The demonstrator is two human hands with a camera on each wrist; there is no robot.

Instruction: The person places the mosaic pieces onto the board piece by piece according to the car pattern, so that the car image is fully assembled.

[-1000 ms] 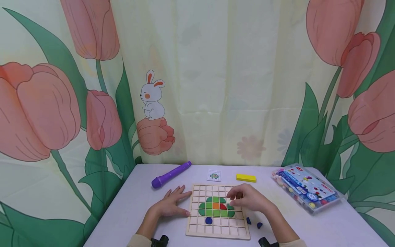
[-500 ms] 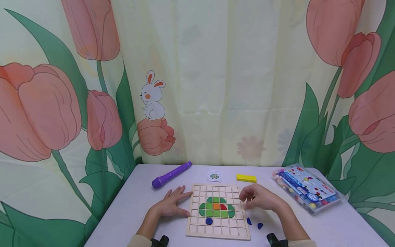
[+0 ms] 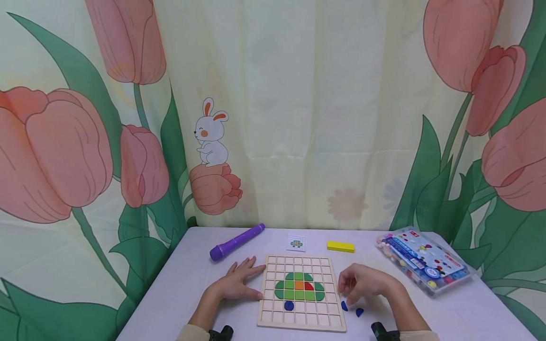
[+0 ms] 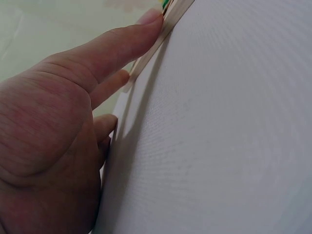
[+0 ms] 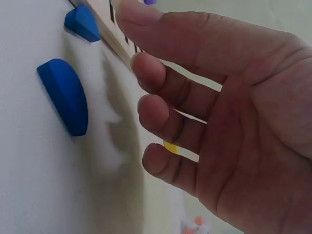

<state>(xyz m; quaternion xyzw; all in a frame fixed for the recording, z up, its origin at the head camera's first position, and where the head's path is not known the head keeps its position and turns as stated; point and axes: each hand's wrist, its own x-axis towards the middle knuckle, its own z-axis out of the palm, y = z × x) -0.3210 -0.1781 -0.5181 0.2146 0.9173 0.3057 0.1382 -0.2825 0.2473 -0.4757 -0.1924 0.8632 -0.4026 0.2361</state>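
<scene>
A wooden grid board (image 3: 300, 318) lies on the table with green, orange and red tiles (image 3: 299, 286) forming a shape in its middle and one blue piece (image 3: 288, 305) below them. My left hand (image 3: 237, 283) lies flat beside the board's left edge (image 4: 146, 58), fingers straight and touching it. My right hand (image 3: 362, 284) hovers just right of the board, fingers loosely bent and empty, above two loose blue pieces (image 3: 359, 311) (image 5: 66, 95) on the table. The other blue piece (image 5: 83, 23) lies against the board's edge.
A purple pen-like tube (image 3: 236, 241) lies at the back left. A small pattern card (image 3: 296, 242) and a yellow block (image 3: 340, 246) sit behind the board. A clear box of coloured pieces (image 3: 422, 260) is at the right. A tulip-printed curtain hangs behind.
My right hand has drawn back off the board's coloured tiles to the right and down toward the loose blue pieces. The left hand has stayed put.
</scene>
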